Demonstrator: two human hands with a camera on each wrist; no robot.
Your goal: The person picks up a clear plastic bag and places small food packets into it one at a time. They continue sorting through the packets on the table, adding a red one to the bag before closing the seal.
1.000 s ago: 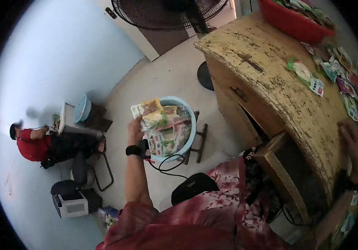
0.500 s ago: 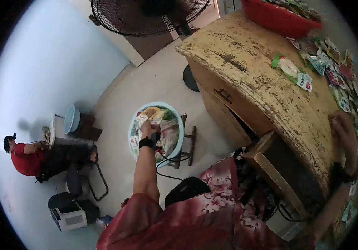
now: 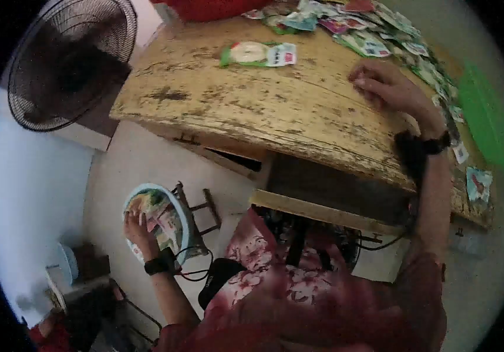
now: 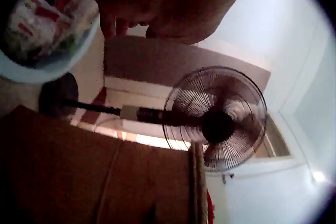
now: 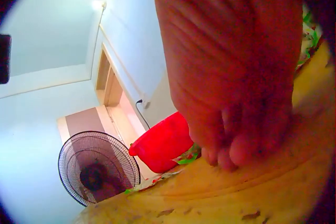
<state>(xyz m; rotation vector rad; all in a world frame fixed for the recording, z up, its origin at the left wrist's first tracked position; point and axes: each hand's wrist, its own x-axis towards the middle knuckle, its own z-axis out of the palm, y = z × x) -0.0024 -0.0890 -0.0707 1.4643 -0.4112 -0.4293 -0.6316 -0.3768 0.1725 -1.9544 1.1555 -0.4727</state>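
My left hand (image 3: 140,234) is over the near-left rim of a light blue basin (image 3: 186,226), fingers spread and nothing in them. In the basin lie several printed plastic packets (image 3: 167,220). The left wrist view shows this hand's dark underside (image 4: 157,8) beside the basin. My right hand (image 3: 390,88) rests at the worn yellow table (image 3: 205,88), its fingers loosely curled with nothing held; the right wrist view shows the fingertips (image 5: 239,153) close to the wood. One green-and-white packet (image 3: 258,54) lies flat to the left of this hand.
A heap of packets (image 3: 375,29) covers the table's far right, near a red basin (image 3: 211,9). An open drawer (image 3: 328,214) juts out before my lap. The basin stands on a stool (image 3: 205,205). A standing fan (image 3: 73,64) is left; another person (image 3: 52,331) sits lower left.
My left hand has put the packet it held into the blue basin and let go, drawing back toward the rim. The head view has swung right toward the table. The right hand stays at the table.
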